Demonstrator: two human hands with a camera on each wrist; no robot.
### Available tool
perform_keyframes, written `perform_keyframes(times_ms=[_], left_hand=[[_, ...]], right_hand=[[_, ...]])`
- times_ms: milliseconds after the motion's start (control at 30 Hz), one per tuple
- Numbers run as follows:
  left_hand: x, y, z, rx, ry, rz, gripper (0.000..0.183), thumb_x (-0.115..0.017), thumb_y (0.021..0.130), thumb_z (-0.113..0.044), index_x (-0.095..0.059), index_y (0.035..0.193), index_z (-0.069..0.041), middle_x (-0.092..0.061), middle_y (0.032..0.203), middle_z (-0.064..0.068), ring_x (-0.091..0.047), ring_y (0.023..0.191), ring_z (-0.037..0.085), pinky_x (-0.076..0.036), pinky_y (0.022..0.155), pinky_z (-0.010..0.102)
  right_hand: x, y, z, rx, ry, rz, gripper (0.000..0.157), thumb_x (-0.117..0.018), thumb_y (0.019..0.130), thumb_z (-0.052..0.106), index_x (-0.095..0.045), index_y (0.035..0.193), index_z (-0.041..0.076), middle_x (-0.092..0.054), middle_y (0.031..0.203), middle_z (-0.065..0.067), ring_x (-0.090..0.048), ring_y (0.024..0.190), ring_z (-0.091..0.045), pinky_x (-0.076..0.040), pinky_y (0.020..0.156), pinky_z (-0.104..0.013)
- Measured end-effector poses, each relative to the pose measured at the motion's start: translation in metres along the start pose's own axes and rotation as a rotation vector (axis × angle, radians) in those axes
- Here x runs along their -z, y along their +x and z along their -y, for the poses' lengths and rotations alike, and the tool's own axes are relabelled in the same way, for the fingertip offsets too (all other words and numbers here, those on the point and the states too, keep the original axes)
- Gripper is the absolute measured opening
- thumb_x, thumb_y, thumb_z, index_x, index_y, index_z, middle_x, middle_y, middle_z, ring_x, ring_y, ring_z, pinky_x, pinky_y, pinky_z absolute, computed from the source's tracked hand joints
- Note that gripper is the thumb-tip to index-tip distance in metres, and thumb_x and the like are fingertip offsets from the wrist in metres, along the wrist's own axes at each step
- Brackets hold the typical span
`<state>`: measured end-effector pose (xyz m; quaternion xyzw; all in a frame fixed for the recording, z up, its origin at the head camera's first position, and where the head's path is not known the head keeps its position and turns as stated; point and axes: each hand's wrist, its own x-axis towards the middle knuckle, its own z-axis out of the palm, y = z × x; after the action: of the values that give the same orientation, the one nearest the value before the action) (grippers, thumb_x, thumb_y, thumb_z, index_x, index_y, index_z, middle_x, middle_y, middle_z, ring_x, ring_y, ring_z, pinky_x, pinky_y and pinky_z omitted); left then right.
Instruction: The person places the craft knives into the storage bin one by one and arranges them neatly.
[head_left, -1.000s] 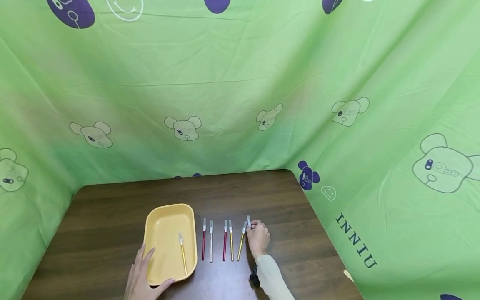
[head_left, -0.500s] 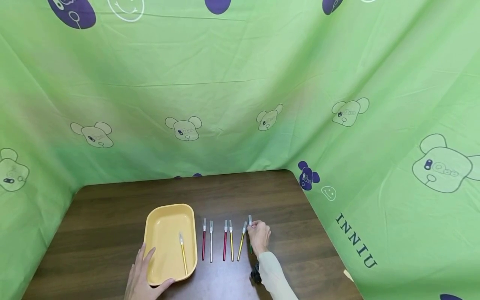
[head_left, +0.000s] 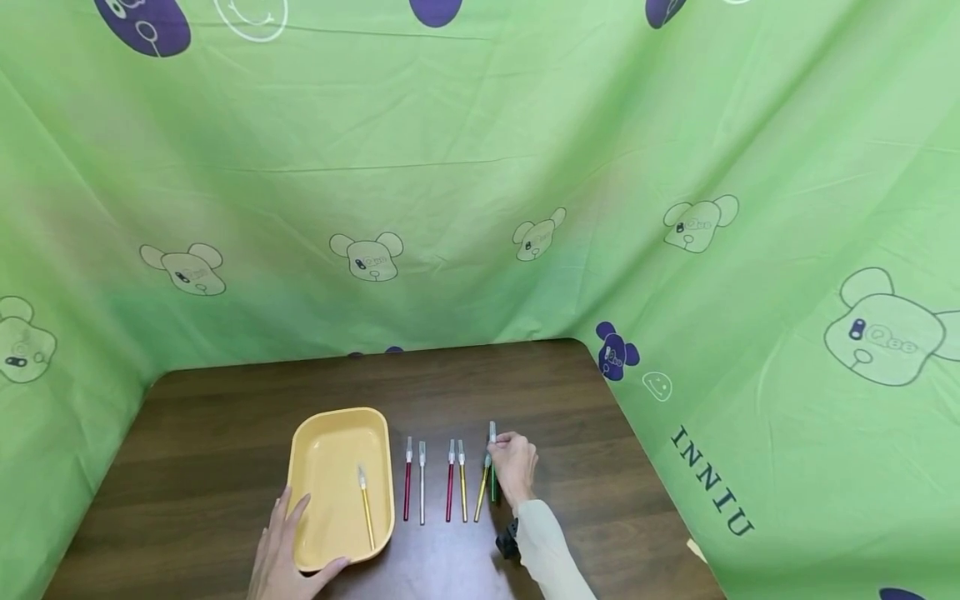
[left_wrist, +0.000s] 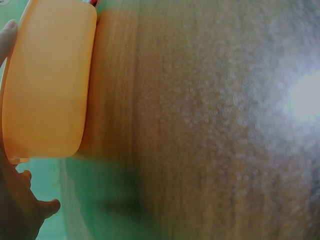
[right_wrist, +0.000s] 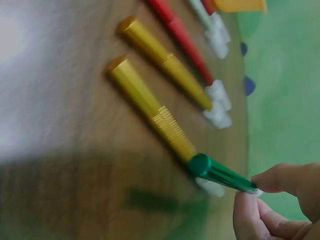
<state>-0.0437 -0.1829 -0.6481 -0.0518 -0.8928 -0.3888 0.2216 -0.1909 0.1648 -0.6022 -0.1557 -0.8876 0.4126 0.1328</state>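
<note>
My right hand (head_left: 516, 467) pinches a green craft knife (right_wrist: 225, 175) between thumb and fingers, near its clear-capped end. The knife's green butt overlaps the capped end of a gold craft knife (right_wrist: 155, 107) in the right wrist view. My left hand (head_left: 281, 562) rests spread at the near left corner of a yellow tray (head_left: 322, 508), thumb along the near rim and fingers at the left side. Inside the tray lies one gold craft knife (head_left: 367, 518). In the left wrist view the tray's outer wall (left_wrist: 47, 85) fills the upper left.
Between tray and right hand, capped craft knives lie in a row: a red one (head_left: 407, 492), a silver one (head_left: 422, 496), another red one (head_left: 450, 493) and a second gold one (head_left: 463, 497). Green printed cloth (head_left: 465, 192) hangs around the wooden table (head_left: 217, 450).
The right hand has moved the green craft knife slightly left and toward the back, up to the rightmost gold one. The left hand and tray have stayed put.
</note>
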Motion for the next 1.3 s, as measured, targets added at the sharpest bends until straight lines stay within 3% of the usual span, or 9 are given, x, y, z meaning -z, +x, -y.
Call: perform_keyframes(times_ms=[133,467,933,1100,1300], left_hand=[[0.000,0.000,-0.001,0.007,0.031,0.006,0.111,-0.100,0.060,-0.034,-0.047,0.155,-0.008,-0.029,0.170,0.017,-0.025,0.154,0.042,-0.024,0.108,0.083],[0.002,-0.002,-0.001,0.028,0.100,0.026,0.119,-0.097,0.065,-0.045,-0.038,0.161,-0.008,-0.024,0.174,0.010,-0.018,0.159,0.036,-0.015,0.116,0.078],[0.004,-0.003,-0.002,0.031,0.101,0.023,0.121,-0.096,0.065,-0.046,-0.036,0.161,-0.005,-0.025,0.174,0.011,-0.016,0.160,0.031,-0.018,0.115,0.078],[0.005,-0.001,-0.002,0.039,0.087,0.034,0.118,-0.097,0.066,-0.045,-0.038,0.161,-0.007,-0.025,0.173,0.012,-0.019,0.158,0.037,-0.019,0.115,0.078],[0.005,-0.001,-0.002,0.031,0.053,0.033,0.116,-0.098,0.065,-0.040,-0.040,0.159,-0.006,-0.026,0.172,0.015,-0.022,0.156,0.043,-0.024,0.109,0.081]], right_hand=[[0.002,-0.002,0.013,-0.009,0.017,0.039,0.005,-0.081,0.083,0.002,-0.078,0.087,0.001,-0.079,0.082,-0.011,-0.074,0.081,-0.033,-0.056,0.079,-0.051],[-0.002,-0.012,0.045,0.005,0.041,0.102,0.006,-0.080,0.082,0.005,-0.079,0.088,0.003,-0.079,0.083,-0.010,-0.075,0.082,-0.032,-0.056,0.079,-0.048],[-0.019,-0.028,0.090,0.070,0.084,0.176,0.006,-0.082,0.081,0.007,-0.079,0.086,0.006,-0.078,0.079,-0.004,-0.073,0.073,-0.021,-0.056,0.072,-0.038],[-0.028,-0.039,0.109,0.087,0.149,0.227,0.006,-0.081,0.080,0.006,-0.079,0.086,0.004,-0.077,0.076,-0.004,-0.072,0.070,-0.017,-0.057,0.068,-0.033],[-0.039,-0.053,0.121,0.096,0.153,0.259,0.006,-0.082,0.080,0.008,-0.079,0.084,0.006,-0.077,0.075,-0.002,-0.071,0.067,-0.013,-0.055,0.063,-0.028]])
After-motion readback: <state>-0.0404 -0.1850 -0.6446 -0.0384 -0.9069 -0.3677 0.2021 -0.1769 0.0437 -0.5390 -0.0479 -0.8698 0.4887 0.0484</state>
